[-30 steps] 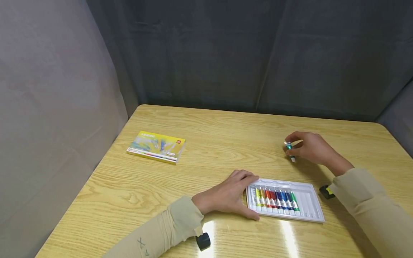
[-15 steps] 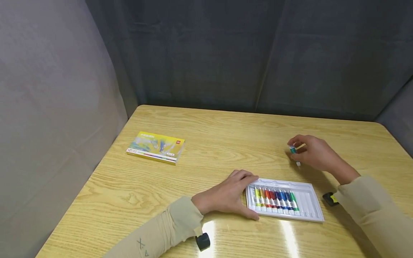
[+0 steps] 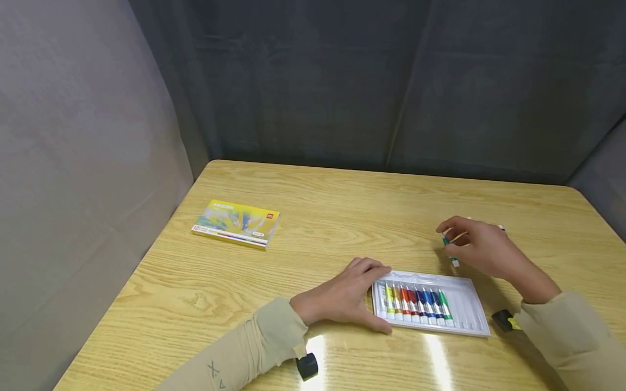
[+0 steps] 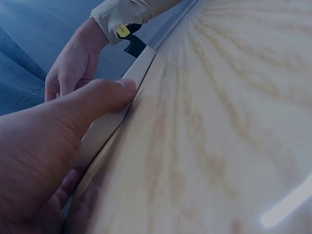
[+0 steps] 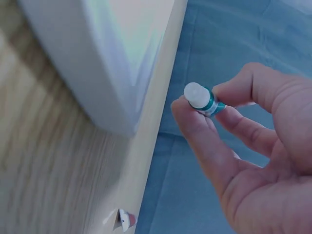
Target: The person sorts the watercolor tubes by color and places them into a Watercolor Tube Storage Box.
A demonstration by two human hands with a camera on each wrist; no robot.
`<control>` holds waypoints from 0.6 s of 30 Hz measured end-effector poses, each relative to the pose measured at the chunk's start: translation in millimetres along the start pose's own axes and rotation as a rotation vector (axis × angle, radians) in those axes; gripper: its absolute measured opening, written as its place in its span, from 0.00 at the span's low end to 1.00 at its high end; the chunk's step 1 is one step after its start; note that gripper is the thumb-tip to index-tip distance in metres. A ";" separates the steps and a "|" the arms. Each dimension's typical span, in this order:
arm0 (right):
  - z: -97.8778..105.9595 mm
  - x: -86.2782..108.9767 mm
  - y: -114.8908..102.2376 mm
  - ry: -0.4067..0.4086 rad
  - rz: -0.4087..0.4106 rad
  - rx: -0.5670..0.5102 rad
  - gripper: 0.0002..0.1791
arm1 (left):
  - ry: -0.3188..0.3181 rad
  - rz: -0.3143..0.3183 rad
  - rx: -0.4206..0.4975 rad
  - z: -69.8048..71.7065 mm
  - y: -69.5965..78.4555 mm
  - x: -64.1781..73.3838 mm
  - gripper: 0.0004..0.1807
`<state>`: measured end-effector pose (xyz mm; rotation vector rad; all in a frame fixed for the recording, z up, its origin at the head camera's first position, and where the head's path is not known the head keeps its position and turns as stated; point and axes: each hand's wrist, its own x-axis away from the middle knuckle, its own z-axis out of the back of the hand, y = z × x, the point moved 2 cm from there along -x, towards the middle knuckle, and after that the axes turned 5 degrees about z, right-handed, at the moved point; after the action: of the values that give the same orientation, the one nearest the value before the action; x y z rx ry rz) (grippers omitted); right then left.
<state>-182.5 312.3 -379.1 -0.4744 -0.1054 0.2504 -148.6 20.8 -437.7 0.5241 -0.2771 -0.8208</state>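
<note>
One wood-grained desk (image 3: 313, 217) stands before a dark curtain (image 3: 313, 81), with a grey drape (image 3: 88, 163) to its left. Just beyond a white tray (image 3: 467, 307), the right hand (image 3: 481, 247) pinches a green paint tube (image 5: 201, 98); the left hand (image 3: 349, 296) grips the tray's left end between thumb and fingers.

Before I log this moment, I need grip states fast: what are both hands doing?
Left hand: closed, gripping one end of the white tray.
Right hand: closed, pinching a white-capped green paint tube.
</note>
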 end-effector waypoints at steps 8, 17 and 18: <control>-3.4 14.9 -12.4 0.017 0.042 -0.056 0.17 | 0.000 -0.005 0.000 0.0 0.4 0.2 0.61; -4.3 26.3 -18.7 -0.002 0.057 -0.089 0.16 | 0.014 -0.002 -0.006 0.4 1.0 -0.1 0.61; -4.2 27.0 -19.4 -0.003 0.058 -0.081 0.16 | 0.017 -0.002 -0.007 0.5 1.0 -0.1 0.61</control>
<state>-151.6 300.9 -372.7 -0.5585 -0.1052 0.3043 -148.2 21.4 -436.7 0.5246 -0.2577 -0.8180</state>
